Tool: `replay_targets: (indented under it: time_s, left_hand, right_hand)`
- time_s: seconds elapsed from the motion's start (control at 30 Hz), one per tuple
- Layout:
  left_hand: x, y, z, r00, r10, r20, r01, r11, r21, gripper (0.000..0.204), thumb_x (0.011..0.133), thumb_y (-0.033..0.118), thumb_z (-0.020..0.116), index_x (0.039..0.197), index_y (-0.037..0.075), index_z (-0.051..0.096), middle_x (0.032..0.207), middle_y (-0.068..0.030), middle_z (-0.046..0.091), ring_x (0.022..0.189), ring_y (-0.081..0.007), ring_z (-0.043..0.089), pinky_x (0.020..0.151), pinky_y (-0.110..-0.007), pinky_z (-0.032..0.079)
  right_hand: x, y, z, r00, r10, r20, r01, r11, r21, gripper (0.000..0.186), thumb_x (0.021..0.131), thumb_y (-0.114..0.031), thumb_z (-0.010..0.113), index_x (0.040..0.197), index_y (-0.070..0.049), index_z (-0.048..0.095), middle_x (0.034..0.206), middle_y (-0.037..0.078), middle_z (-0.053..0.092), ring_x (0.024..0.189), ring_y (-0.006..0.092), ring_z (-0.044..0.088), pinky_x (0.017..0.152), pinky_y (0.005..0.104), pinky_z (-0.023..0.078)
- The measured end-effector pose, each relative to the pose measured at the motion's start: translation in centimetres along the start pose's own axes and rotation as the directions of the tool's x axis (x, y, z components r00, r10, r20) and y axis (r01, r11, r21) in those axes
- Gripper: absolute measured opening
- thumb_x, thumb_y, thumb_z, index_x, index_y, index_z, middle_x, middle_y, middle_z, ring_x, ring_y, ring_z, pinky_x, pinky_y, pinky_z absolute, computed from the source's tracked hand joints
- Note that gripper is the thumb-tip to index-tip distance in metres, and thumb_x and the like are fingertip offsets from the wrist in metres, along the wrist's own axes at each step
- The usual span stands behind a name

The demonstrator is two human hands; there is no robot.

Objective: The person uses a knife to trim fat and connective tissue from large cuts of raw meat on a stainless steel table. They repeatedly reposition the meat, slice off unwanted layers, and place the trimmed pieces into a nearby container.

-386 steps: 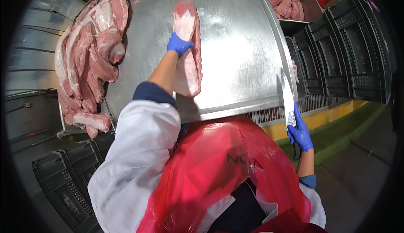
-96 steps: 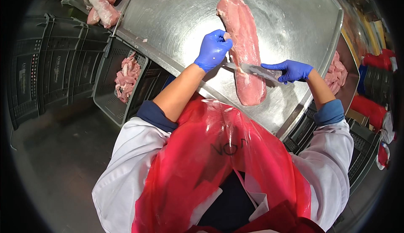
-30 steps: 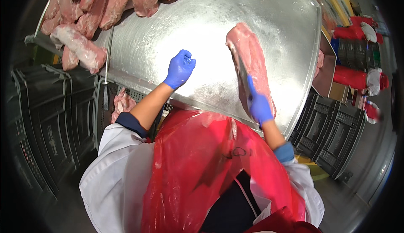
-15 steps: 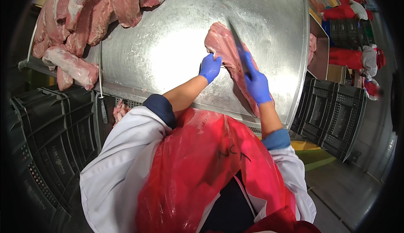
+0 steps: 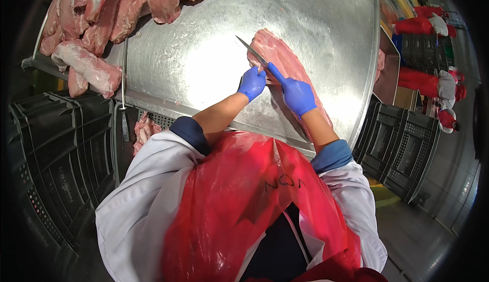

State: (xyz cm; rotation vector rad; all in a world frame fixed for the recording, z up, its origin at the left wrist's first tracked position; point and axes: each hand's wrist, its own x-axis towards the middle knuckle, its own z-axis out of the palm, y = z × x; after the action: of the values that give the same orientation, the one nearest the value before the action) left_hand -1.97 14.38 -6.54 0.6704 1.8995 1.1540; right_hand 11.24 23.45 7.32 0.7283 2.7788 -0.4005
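Observation:
A long strip of pale pink meat (image 5: 289, 60) lies slantwise on the metal table (image 5: 168, 73), its far end rounded. At its left edge my left hand (image 5: 252, 84), in a blue glove, is closed on a small flap of the meat. My right hand (image 5: 298, 96), gloved in blue too, grips a knife (image 5: 250, 49) with the forefinger stretched along it. The blade points to the far left and crosses the meat's left edge, just beyond my left fingers. The knife's handle is hidden in my fist.
Several large meat pieces (image 5: 114, 19) are heaped at the far left. A thin metal rod (image 5: 124, 73) stands along the table's left part. Meat scraps (image 5: 145, 129) lie in a dark crate below. Black crates (image 5: 395, 142) stand at right; people in red aprons (image 5: 420, 81) work beyond.
My right hand has moved left, and the knife has swung from pointing away over the meat to pointing far left across its edge. My left hand stays on the flap.

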Motion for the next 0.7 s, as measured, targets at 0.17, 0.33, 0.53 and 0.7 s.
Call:
replay_targets:
  time_s: [0.17, 0.33, 0.53, 0.7]
  left_hand:
    - [-0.5, 0.2, -0.7, 0.997, 0.052, -0.064, -0.049, 0.997, 0.057, 0.030, 0.099, 0.021, 0.052, 0.101, -0.006, 0.063, 0.096, -0.0259, 0.068, 0.091, -0.0388, 0.066, 0.084, -0.045, 0.051]
    - [-0.1, -1.7, -2.8, 0.997, 0.020, -0.073, -0.015, 0.997, 0.075, 0.030, 0.099, 0.022, 0.051, 0.101, -0.005, 0.065, 0.091, -0.0211, 0.069, 0.084, -0.0313, 0.066, 0.081, -0.040, 0.051]
    - [-0.7, -2.5, -6.5, 1.000, -0.004, -0.007, 0.003, 0.991, -0.132, 0.030, 0.099, 0.022, 0.051, 0.095, -0.005, 0.064, 0.085, -0.0114, 0.066, 0.080, -0.0187, 0.061, 0.076, -0.035, 0.050]
    - [-0.8, -3.0, -7.1, 0.998, 0.024, 0.051, -0.018, 0.994, -0.105, 0.037, 0.101, 0.028, 0.047, 0.092, -0.004, 0.062, 0.085, -0.0156, 0.066, 0.078, -0.0212, 0.059, 0.074, -0.037, 0.048]
  right_hand:
    - [-3.1, -1.0, -0.3, 0.976, 0.145, 0.164, -0.138, 0.989, -0.052, 0.073, 0.095, -0.012, 0.050, 0.157, -0.043, 0.025, 0.091, 0.020, 0.071, 0.074, 0.0374, 0.069, 0.065, 0.0481, 0.054]
    - [-11.5, 1.6, 2.1, 0.971, 0.167, 0.168, -0.173, 0.985, 0.019, 0.074, 0.095, -0.011, 0.051, 0.159, -0.038, 0.024, 0.093, 0.020, 0.071, 0.076, 0.0377, 0.070, 0.065, 0.0492, 0.054]
    - [-16.0, 2.8, 2.7, 0.993, 0.108, 0.045, -0.108, 0.994, -0.003, 0.078, 0.093, -0.006, 0.052, 0.160, -0.034, 0.024, 0.088, 0.022, 0.069, 0.073, 0.0381, 0.068, 0.063, 0.0490, 0.052]
    - [-5.5, -1.9, 0.9, 0.996, 0.064, 0.064, -0.069, 0.994, 0.088, 0.067, 0.095, -0.007, 0.049, 0.157, -0.029, 0.033, 0.094, 0.024, 0.069, 0.074, 0.0382, 0.068, 0.066, 0.0480, 0.054]
